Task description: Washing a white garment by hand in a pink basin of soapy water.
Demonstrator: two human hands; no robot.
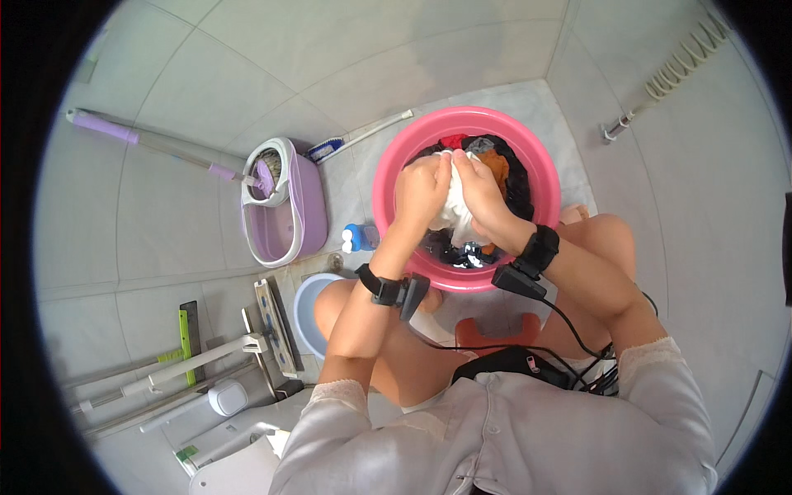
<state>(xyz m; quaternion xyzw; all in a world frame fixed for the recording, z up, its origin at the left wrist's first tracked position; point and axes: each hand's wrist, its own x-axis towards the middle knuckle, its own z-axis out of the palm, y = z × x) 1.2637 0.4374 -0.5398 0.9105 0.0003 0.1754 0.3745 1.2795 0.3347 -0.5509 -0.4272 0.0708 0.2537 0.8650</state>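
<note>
Both hands grip a bunched white cloth [456,207] above a round pink plastic basin [547,179]. My left hand [424,185] holds its left side, and my right hand [482,192] holds its right side, the thumbs close together at the top. Beneath the cloth, wet garments lie in water in the basin: a brown-orange cloth [495,166], a red one [454,141], a grey one [481,145] and dark fabric [520,185]. The palms and the cloth's inner folds are hidden.
Left of the basin stand a blue bottle [365,237], a purple mop bucket [309,204] with a spin mop [179,151], and a floor brush [325,150]. A light blue basin [309,309] is by the left knee. Squeegee [189,340] and flat mop [275,328] lean farther left. Cables hang from the wrist straps.
</note>
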